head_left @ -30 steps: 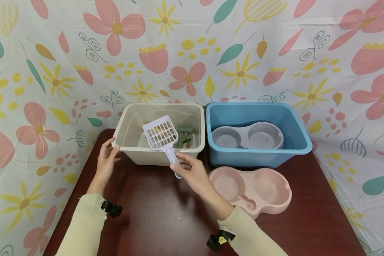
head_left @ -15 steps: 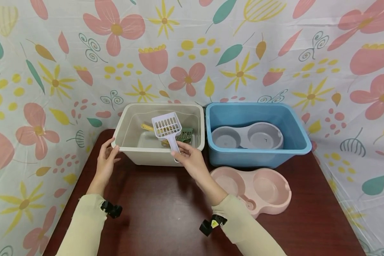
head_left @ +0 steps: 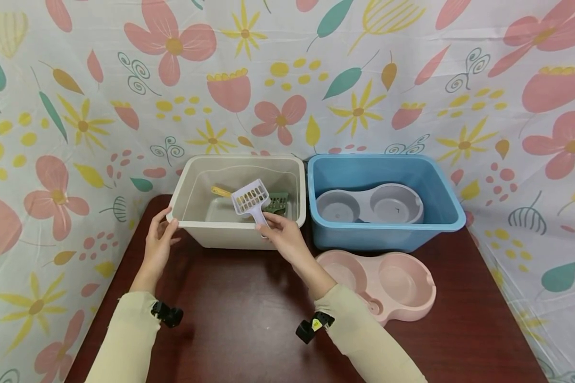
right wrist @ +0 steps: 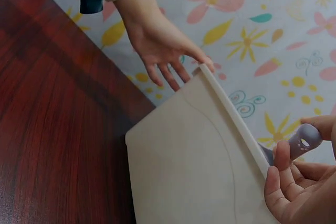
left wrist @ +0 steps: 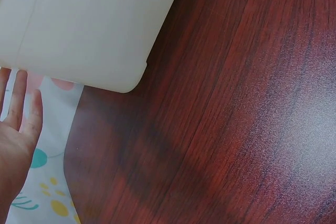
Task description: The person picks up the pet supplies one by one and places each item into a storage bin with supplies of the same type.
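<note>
While the left hand [head_left: 159,242] was up at the front left corner of the beige bin [head_left: 220,235], its fingers were pretty much straight and spread, just touching the rim and not really clamped on anything. Over inside that bin, a yellow handle [head_left: 220,191] poked out from behind the lavender scoop [head_left: 256,208]. That scoop was held at a tilt over the bin, slotted head up and off to the left, handle down toward the person, and I couldn't tell if the head touched the stuff underneath. Just past it was a green slotted scoop [head_left: 279,202], partly covered up. The right hand [head_left: 284,236] had the lavender handle pinched between thumb and fingers, right by the bin's front rim; couldn't tell whether its fingers actually touched the rim. Right beside the beige one stood a blue bin [head_left: 364,239] with a gray double bowl [head_left: 366,202] in it. A pink double bowl [head_left: 402,306] was on the dark red-brown worktop [head_left: 220,298] in front of the blue bin, its left side partly hidden by the right forearm.
</note>
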Tool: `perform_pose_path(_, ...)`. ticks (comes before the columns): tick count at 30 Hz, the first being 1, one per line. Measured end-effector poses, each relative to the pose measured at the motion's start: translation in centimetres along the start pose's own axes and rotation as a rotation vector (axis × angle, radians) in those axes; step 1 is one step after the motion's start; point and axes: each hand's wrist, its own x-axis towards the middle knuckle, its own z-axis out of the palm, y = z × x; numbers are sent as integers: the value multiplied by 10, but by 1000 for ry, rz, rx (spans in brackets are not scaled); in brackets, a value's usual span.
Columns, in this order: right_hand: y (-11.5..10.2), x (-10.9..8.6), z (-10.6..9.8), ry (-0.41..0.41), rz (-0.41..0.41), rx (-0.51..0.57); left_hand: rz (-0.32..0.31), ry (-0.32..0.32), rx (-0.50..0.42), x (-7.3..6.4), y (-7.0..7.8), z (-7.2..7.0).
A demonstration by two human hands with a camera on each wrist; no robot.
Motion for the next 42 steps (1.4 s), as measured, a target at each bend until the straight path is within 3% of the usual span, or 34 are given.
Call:
perform_pose_path(18, 1, -4, -7, 23, -111, 36, -13, 7, 13, -2, 2, 1)
perform_pose_path(34, 1, -20, -23, 81, -196, 45, -39, 20, -16, 0, -1, 3)
perform_pose_path(42, 2, -30, -37, 113, -193, 77, -15, 23, -16, -1, 0, 3)
